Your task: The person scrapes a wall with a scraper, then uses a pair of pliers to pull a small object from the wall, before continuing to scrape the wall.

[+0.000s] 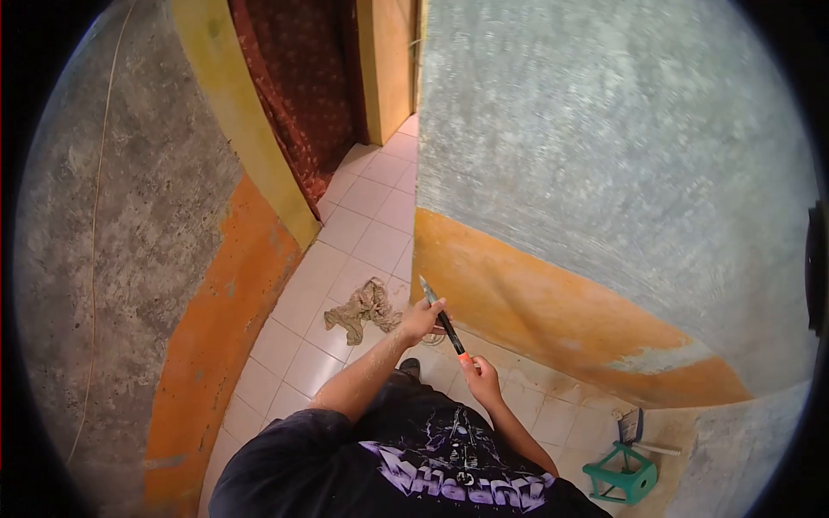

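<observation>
A slim hand tool with a black handle, an orange end and a grey, blade-like tip slants up before me; its exact kind does not show. My right hand is closed around the orange end. Further up, my left hand wraps its thumb and fingers about the tool near the grey part. The tip points toward the corner of the wall, over its orange lower band. Just left of my left hand, a crumpled, dirty cloth lies on the tiled floor.
A green plastic stool stands at lower right, with a dark flat-sided object beside it. The grey wall rises close on the right, another rough wall on the left. A red curtain hangs in the doorway ahead.
</observation>
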### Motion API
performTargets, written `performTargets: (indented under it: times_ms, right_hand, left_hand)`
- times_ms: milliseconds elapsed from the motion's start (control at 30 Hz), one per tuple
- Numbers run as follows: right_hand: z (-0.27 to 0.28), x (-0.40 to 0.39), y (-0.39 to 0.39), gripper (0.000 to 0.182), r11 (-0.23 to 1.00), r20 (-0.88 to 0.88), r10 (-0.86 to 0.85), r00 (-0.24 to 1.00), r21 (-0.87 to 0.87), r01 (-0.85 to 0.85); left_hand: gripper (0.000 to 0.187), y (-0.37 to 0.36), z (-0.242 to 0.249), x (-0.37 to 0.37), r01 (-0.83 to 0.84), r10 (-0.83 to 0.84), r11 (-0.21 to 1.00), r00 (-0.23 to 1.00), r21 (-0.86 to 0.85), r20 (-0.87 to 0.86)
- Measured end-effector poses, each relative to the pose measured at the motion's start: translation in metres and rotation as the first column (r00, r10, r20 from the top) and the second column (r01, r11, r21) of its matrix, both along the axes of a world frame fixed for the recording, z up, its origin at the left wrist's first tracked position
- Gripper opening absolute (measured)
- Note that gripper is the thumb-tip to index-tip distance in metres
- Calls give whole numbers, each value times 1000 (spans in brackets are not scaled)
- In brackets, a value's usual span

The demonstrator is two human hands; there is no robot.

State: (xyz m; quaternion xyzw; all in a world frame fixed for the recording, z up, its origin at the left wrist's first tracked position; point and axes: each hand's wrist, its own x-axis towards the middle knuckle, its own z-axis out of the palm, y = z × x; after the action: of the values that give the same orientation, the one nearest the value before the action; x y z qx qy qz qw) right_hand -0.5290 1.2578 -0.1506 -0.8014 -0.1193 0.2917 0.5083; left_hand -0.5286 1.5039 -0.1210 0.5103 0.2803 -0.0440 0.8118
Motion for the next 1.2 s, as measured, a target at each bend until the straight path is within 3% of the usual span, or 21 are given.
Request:
performTargets:
  times_ms: [200,300,500,600,700,1000,1200]
  right_hand:
    - [12,-42,-91,31,995,-1,-89,996,52,89]
    - [28,-71,-144,28,981,-136,-153,979,98,167]
    - [59,-104,-224,26,943,-276,-228,934,175,282]
    - [70,-105,-243,27,937,-233,-227,946,212,277]
    - [77,-101,-252,28,938,-248,-236,940,193,287]
    - [62,-78,-252,23,939,-104,-301,948,138,314]
    - [69,-74,-278,34,913,20,-408,913,-4,408]
  left_hand:
    - [33,-90,5,-23,153,-151,986,988,-63,38]
    - [31,-147,35,-41,198,-197,978,980,-70,19]
    - [36,-228,37,-60,262,-250,950,964,-172,87]
    - [38,-245,50,-59,290,-268,938,954,-190,133]
    - [40,-252,61,-47,333,-326,934,942,-126,75]
    - [39,-264,45,3,385,-377,913,923,-138,81]
    - [38,-301,35,26,457,-452,872,889,-173,69]
